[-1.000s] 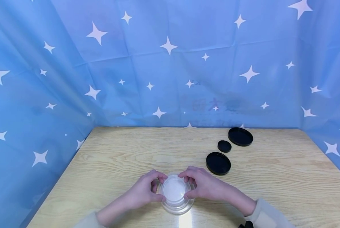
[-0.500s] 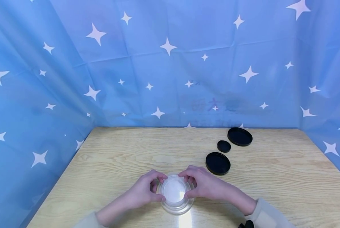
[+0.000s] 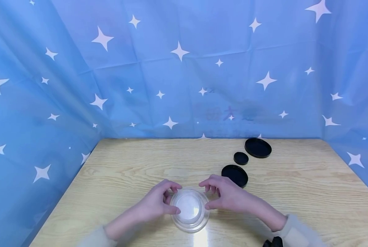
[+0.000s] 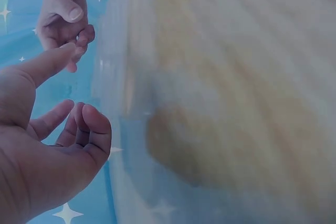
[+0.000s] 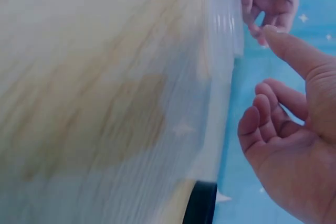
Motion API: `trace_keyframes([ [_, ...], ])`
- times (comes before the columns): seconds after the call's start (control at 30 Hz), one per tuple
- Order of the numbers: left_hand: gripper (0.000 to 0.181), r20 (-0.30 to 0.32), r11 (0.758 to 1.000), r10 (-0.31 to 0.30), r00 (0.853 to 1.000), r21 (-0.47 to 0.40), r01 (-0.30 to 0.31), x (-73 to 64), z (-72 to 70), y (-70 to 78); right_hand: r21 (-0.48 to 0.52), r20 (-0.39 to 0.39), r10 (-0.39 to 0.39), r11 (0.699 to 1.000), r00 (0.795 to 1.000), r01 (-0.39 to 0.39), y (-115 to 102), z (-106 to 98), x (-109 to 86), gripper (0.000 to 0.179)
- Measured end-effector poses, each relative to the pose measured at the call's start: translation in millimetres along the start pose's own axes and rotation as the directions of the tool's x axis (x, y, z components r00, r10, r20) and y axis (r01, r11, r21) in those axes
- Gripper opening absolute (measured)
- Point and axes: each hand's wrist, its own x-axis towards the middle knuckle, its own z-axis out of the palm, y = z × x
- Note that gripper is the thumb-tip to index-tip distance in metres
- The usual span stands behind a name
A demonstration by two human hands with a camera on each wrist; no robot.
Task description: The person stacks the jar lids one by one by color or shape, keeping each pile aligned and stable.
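Observation:
In the head view, a stack of clear round dishes or lids [image 3: 188, 207], smaller ones on a wider base, stands on the wooden table near me. My left hand [image 3: 160, 202] is at its left side, thumb and fingers spread with a gap between them; the thumb overlaps the rim from above. To the right, my right hand [image 3: 227, 195] hovers apart from the stack, fingers loosely bent around nothing. The left wrist view has the clear stack [image 4: 115, 51] beyond my fingertips. From the right wrist, the stacked rims [image 5: 227, 19] appear clear of my right fingers.
Three black round shallow lids lie behind my right hand: a near one [image 3: 234, 174] partly covered by that hand, a small one [image 3: 241, 158] and a large one [image 3: 258, 148] at the table's back edge. A blue star-printed curtain [image 3: 147, 75] surrounds the wooden table [image 3: 134, 164].
My right hand has let go of the clear stack and drawn away to the right. My left hand's fingers have loosened and spread at the rim. The stack stays in place.

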Motion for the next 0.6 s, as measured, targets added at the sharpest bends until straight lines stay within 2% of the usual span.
trace_keyframes([
  [0.13, 0.062, -0.003, 1.0, 0.011, 1.0, 0.01, -0.011, 10.6, -1.8, 6.3, -0.022, -0.036, 0.014, 1.0, 0.999, -0.015, 4, -7, -5.3, 0.052],
  [0.37, 0.061, 0.021, 1.0, 0.021, 1.0, -0.02, -0.02, 33.3, -3.3, 17.8, -0.022, -0.085, -0.017, 1.0, 0.996, 0.015, 9, -26, -14.7, 0.05],
  [0.6, 0.061, 0.03, 0.998, 0.065, 0.997, -0.02, -0.064, 57.2, -1.8, 24.8, -0.036, -0.16, -0.003, 0.999, 0.987, -0.003, 21, -47, -28.5, 0.051],
])
